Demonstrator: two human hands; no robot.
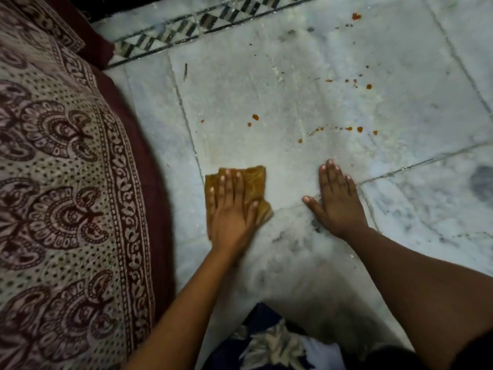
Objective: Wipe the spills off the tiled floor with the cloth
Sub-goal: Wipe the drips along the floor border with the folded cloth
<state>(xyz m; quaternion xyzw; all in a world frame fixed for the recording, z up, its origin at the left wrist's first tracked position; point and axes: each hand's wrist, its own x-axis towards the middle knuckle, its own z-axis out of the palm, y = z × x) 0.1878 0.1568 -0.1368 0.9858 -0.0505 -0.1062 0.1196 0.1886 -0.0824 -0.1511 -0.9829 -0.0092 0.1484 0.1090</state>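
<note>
A folded mustard-yellow cloth (254, 182) lies flat on the pale marble tiled floor (266, 89). My left hand (232, 212) presses down on the cloth with fingers spread, covering most of it. My right hand (336, 201) rests palm-down on the bare tile to the right, fingers apart, holding nothing. Orange-red spill drops (255, 117) dot the floor beyond the cloth. More drops (359, 129) run in a line further right, and a red blot (356, 16) sits near the top.
A bed with a maroon and cream patterned cover (61, 182) fills the left side. A black-and-white tile border (186, 30) runs along the far edge. Dark blue and white clothing (269, 343) shows at the bottom.
</note>
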